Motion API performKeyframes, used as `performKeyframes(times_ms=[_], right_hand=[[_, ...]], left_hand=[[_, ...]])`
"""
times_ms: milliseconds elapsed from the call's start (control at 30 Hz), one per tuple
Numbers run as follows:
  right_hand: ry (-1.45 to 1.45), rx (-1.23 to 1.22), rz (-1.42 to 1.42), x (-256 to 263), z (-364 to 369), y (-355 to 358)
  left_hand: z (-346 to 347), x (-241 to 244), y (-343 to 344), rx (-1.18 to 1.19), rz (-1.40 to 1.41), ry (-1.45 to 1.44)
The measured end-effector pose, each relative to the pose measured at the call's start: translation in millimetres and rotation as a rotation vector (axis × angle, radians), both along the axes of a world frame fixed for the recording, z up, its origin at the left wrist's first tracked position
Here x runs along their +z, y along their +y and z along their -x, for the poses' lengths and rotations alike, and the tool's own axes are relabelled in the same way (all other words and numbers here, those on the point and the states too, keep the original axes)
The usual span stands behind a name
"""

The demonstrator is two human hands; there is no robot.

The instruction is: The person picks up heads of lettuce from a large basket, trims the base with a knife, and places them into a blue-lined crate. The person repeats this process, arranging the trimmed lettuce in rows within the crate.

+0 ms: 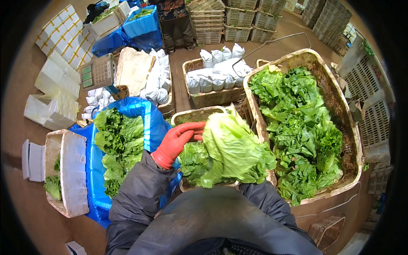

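A large head of leafy green lettuce is up in front of my body, its pale base towards the top. My left hand, in a red rubber glove, reaches its edge from the left. The fingertips pass out of sight at the leaves, so their grip is unclear. My right hand is hidden; only its dark sleeve shows below the lettuce. Under the lettuce is a plastic crate with more greens. To the left, a box lined with blue plastic holds heads of lettuce.
A big dirty crate of lettuce stands close on the right. Ahead are crates with white-wrapped bundles and a digital scale. A foam box stands far left. A person is at the back beside stacked crates.
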State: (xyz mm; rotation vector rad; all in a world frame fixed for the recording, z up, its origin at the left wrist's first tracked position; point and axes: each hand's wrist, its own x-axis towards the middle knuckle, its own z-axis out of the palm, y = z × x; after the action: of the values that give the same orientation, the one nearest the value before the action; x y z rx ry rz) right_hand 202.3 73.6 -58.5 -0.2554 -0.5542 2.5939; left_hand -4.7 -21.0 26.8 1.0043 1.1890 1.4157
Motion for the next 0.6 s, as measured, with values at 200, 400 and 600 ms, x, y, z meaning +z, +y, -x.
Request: performKeyframes(times_ms=[200,400,600], right_hand=[[0.043,-0.012,0.021,1.1,-22.7,-2.4],[0.012,-0.03,-0.03,0.3,-44.7,-13.4],[-0.058,-0.085,-0.254,-11.4,-58.0,-9.6]], left_hand=[[-21.3,38.2,23.1,-0.078,-0.543,0.912],[-12.6,30.9,35.8,-0.263,-0.261,0.535],[-25.4,-61.5,3.2,0.234,0.091,-0.454]])
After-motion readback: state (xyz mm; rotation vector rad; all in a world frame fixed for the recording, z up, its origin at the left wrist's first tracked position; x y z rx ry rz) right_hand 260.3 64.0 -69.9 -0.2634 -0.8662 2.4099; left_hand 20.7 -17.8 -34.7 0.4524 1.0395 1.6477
